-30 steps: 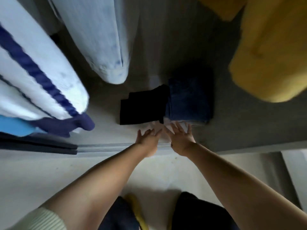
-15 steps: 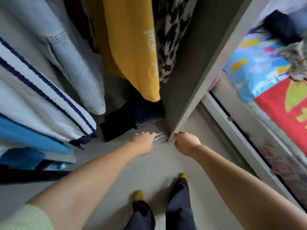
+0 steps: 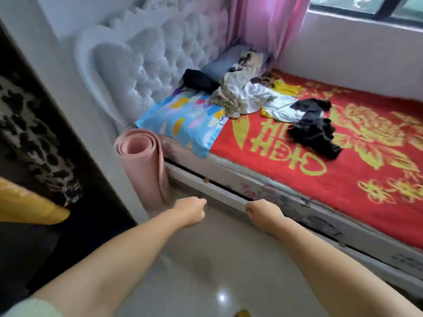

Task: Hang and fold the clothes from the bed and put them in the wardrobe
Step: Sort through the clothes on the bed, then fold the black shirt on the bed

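Bed point(image 3: 343, 177) at right under red cover, wardrobe point(image 3: 34, 138) at left edge, clothes point(image 3: 256, 92) heaped at bed's far left near pillow point(image 3: 183, 120), dark garment point(image 3: 313, 126) just right; left hand point(image 3: 190, 211) and right hand point(image 3: 263, 213) curled, holding nothing, over floor point(image 3: 206, 271).

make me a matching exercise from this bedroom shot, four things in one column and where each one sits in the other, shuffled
Things:
1. rolled pink mat
2. black crumpled garment
3. blue patterned pillow
4. yellow garment

Places:
A. at the head of the bed, below the tufted headboard
B. hanging in the wardrobe at the left edge of the view
C. standing on the floor against the corner of the bed
D. lying on the red and gold bedspread

Pairs: 1-C, 2-D, 3-A, 4-B
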`<state>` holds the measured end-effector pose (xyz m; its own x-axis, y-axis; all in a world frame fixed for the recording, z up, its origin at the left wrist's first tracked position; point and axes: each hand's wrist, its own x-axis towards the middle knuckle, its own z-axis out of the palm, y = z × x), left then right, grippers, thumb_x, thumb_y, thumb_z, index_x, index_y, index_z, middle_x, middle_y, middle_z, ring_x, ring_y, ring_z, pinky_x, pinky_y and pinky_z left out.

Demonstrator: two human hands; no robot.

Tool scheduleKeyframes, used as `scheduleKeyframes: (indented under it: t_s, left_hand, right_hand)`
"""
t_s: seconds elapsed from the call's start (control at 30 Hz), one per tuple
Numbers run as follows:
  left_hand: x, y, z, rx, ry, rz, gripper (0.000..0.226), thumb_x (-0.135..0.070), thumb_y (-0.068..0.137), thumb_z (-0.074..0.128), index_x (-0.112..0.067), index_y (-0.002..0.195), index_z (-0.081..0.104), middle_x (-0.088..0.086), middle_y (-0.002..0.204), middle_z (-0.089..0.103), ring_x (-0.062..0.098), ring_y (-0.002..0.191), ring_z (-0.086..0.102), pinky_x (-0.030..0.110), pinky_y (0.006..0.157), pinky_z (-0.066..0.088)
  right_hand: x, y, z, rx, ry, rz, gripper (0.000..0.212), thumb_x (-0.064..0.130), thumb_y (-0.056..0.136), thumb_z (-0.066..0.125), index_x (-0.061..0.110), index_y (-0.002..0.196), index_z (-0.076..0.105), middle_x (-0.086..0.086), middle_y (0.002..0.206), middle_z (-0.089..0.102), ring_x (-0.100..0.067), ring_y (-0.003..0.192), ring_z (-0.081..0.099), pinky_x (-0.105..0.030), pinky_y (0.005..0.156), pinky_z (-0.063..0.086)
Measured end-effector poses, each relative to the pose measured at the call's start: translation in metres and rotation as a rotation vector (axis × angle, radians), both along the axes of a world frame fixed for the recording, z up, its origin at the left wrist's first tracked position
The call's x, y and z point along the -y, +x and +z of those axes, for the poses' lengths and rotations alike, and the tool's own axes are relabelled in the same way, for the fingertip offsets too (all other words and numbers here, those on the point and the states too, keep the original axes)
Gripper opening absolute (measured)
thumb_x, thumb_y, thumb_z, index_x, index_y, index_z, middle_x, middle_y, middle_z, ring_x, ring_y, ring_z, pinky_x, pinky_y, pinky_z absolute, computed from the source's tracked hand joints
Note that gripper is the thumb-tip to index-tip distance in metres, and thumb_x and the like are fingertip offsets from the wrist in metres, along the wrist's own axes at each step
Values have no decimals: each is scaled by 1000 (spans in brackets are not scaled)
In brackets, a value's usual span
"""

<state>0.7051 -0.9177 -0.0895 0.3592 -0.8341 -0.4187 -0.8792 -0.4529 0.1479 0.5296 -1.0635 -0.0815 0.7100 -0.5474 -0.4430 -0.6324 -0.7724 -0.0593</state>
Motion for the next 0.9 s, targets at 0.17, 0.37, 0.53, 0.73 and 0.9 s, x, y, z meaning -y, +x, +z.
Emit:
scheduleKeyframes:
  t_s: [0.17, 0.37, 0.53, 0.73, 0.9]
  left_hand:
    - [130, -65, 26, -18, -74, -93, 37, -20, 94, 38, -15, 129, 49, 9, 130, 55, 30, 115, 54, 39, 90, 47]
    - [233, -124, 51, -19, -113, -266, 30, -23, 98, 38, -14, 124, 51, 6, 118, 60, 24, 98, 59, 38, 75, 50]
    - [308, -171, 57, -13, -114, -408, 32, -22, 99, 38, -14, 128, 49, 4, 114, 62, 21, 85, 58, 33, 62, 47]
    - [376, -191, 39, -33, -73, -507, 34, -20, 99, 37, -13, 130, 49, 5, 115, 61, 20, 82, 57, 31, 61, 46]
    - [473, -164, 15, -53, -60, -499, 34, -21, 99, 37, -12, 129, 49, 6, 115, 60, 18, 80, 57, 28, 55, 43]
  right_hand:
    - [107, -92, 31, -49, -71, -112, 19, 16, 98, 40, 21, 98, 58, 0, 98, 62, -20, 80, 50, -28, 61, 42]
    - [179, -162, 50, 46, -99, -328, 21, 12, 96, 38, 17, 92, 58, -1, 94, 62, -22, 82, 57, -29, 61, 43]
    - [222, -217, 47, 92, -93, -430, 23, 13, 96, 37, 15, 86, 58, -2, 89, 63, -22, 73, 55, -28, 55, 40]
    - [280, -239, 36, 64, -65, -493, 23, 12, 94, 35, 16, 86, 56, -2, 86, 61, -22, 70, 52, -26, 47, 32]
    - [371, -221, 18, 51, -66, -511, 22, 14, 95, 36, 15, 89, 56, -3, 88, 60, -22, 70, 50, -25, 47, 32]
